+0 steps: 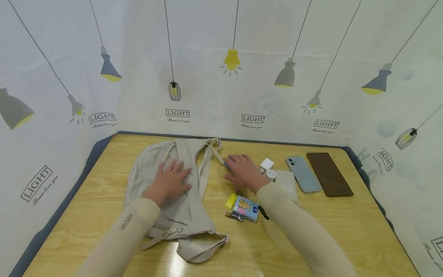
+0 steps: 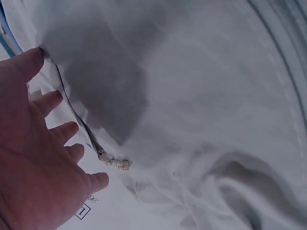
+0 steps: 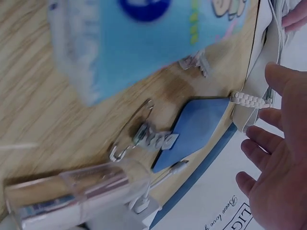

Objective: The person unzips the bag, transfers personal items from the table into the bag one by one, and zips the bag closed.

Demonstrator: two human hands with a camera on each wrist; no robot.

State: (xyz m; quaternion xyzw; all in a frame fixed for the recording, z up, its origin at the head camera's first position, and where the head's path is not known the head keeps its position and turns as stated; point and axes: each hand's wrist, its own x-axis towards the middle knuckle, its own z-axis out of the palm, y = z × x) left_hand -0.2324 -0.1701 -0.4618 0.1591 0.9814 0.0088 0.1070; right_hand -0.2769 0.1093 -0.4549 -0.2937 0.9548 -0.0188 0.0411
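A beige fabric bag lies flat, its straps spread toward the right. My left hand rests on it with fingers spread; in the left wrist view those fingers reach along a zipper slit that ends in a braided pull. To the right of the bag, my right hand hovers over a blue flat item, partly hidden from above. Its fingers are relaxed and apart, holding nothing. Another braided pull hangs beside them at the bag's edge.
Nearer me lie a tissue pack, a yellow item and a small tube. A white charger and a white slab are by the right wrist. Farther right are a phone and a brown wallet.
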